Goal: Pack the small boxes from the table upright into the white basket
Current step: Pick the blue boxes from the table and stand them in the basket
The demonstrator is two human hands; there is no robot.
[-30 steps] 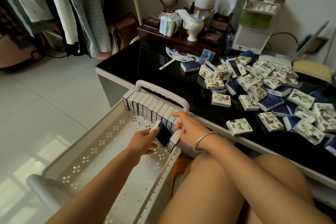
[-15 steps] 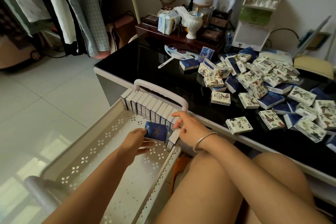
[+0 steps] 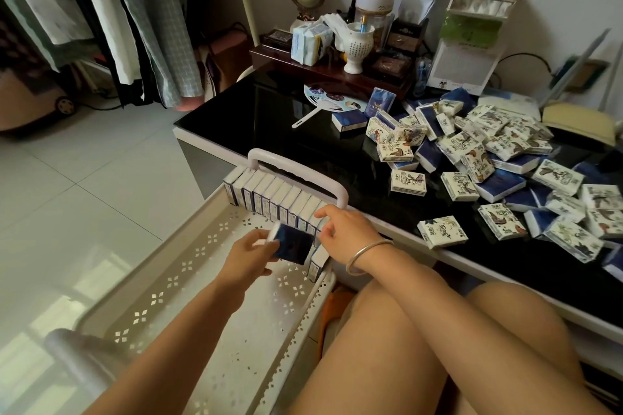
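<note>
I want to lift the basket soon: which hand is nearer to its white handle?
The right hand: it lies close beside one end of the handle. The left hand is farther back inside the basket, holding a dark blue box.

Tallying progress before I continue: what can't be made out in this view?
Head view only:
End of the row of boxes: hidden under the right hand; whether it grips one is unclear.
Blue box in the left hand: print blurred.
Pile on the table: cut off by the right edge.
</note>
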